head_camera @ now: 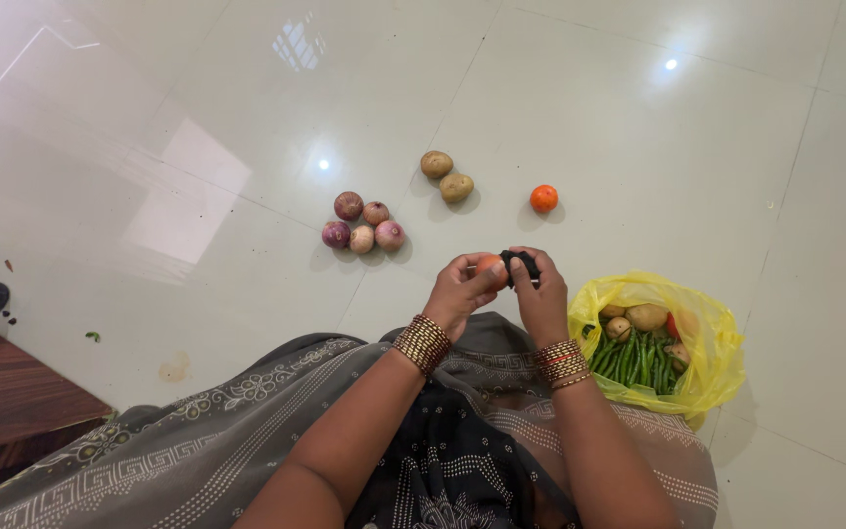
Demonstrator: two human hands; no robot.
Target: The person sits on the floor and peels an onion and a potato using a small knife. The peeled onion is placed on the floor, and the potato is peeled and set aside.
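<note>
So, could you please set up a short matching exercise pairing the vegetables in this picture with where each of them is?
Things:
1. onions
2. two potatoes
3. green beans
4. lone tomato

Places:
A. inside the yellow bag
B. alone on the floor, right of the potatoes
C. clustered on the floor, furthest left
D. side by side on the floor, furthest from the person

Pairs: 1-C, 2-D, 3-A, 4-B

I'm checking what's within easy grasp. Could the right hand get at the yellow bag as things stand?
Probably yes: the yellow bag lies open beside the right hand, nothing between them, though its fingers hold a dark object.
</note>
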